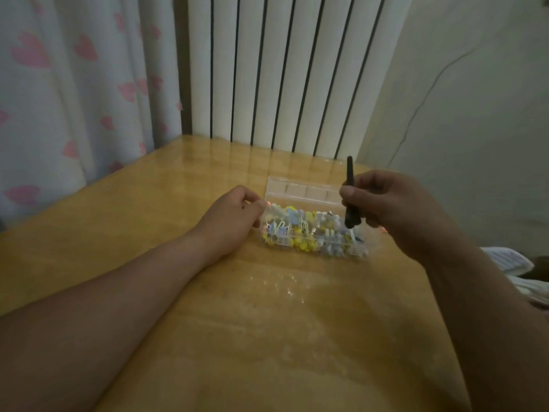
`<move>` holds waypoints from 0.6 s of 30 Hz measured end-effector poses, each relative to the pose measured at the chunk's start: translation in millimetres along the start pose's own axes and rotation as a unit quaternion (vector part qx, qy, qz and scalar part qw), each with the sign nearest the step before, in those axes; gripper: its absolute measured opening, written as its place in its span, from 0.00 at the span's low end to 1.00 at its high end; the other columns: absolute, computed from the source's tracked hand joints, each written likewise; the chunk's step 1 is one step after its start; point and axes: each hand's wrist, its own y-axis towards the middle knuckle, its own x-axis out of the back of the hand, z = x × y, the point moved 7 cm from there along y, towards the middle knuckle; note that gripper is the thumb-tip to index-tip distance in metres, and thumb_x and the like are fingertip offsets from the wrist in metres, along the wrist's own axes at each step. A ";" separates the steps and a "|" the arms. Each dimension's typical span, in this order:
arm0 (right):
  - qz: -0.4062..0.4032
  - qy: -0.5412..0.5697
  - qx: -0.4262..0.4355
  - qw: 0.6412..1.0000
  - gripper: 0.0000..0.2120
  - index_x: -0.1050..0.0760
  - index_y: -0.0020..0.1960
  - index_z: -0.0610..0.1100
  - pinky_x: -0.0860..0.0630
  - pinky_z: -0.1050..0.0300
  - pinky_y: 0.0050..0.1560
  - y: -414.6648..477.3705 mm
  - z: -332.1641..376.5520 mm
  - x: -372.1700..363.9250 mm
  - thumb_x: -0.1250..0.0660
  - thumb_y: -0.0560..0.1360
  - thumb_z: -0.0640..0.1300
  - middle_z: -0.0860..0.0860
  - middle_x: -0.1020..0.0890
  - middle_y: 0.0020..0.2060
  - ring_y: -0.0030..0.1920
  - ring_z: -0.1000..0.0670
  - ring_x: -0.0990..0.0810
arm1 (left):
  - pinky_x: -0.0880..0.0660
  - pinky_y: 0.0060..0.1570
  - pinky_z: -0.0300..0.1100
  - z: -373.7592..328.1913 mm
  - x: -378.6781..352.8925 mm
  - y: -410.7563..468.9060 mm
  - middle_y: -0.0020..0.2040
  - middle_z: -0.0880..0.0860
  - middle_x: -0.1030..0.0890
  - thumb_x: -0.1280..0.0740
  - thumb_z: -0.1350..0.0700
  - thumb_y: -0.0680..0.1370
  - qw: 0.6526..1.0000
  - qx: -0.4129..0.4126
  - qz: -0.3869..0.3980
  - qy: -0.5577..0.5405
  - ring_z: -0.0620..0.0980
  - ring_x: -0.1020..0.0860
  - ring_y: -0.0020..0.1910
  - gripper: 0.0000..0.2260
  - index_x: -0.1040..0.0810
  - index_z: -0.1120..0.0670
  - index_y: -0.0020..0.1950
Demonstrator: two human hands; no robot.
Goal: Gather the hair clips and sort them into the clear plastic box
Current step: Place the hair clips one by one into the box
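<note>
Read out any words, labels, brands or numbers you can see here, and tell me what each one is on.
No readable text anywhere.
On the clear plastic box: no label visible.
On the dark clip in the right hand: no marking visible.
On the curtain: pink heart shapes only, no letters.
On the white item at the right edge: faint lines, too blurred to read.
</note>
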 end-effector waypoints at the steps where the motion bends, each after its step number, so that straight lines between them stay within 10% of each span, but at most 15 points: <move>1: -0.032 -0.038 0.014 0.999 0.06 0.15 0.53 0.45 0.25 0.55 0.42 4.0 -3.3 2.6 0.26 0.79 0.47 0.48 0.13 0.41 0.39 0.51 0.17 | 0.20 0.55 0.55 0.0 -0.2 0.0 0.46 0.53 0.14 0.34 0.47 0.84 1.000 0.000 0.001 0.002 0.47 0.19 0.41 0.09 0.20 0.50 0.59; 7: -0.010 -0.365 0.086 0.927 0.12 0.18 0.66 0.51 0.21 0.47 0.48 19.7 -15.1 -27.5 0.33 0.84 0.46 0.51 0.18 0.50 0.47 0.48 0.21 | 0.21 0.52 0.52 0.9 0.0 -1.1 0.46 0.52 0.14 0.34 0.46 0.84 1.000 0.000 0.006 0.002 0.47 0.18 0.43 0.10 0.20 0.50 0.60; 18: 0.049 -0.390 0.030 0.919 0.06 0.17 0.48 0.58 0.19 0.52 0.49 24.9 -36.6 -30.0 0.24 0.76 0.47 0.59 0.16 0.45 0.46 0.54 0.20 | 0.23 0.49 0.49 1.0 -1.4 -0.4 0.44 0.50 0.14 0.34 0.46 0.84 1.000 -0.006 0.007 0.014 0.49 0.17 0.45 0.09 0.20 0.49 0.59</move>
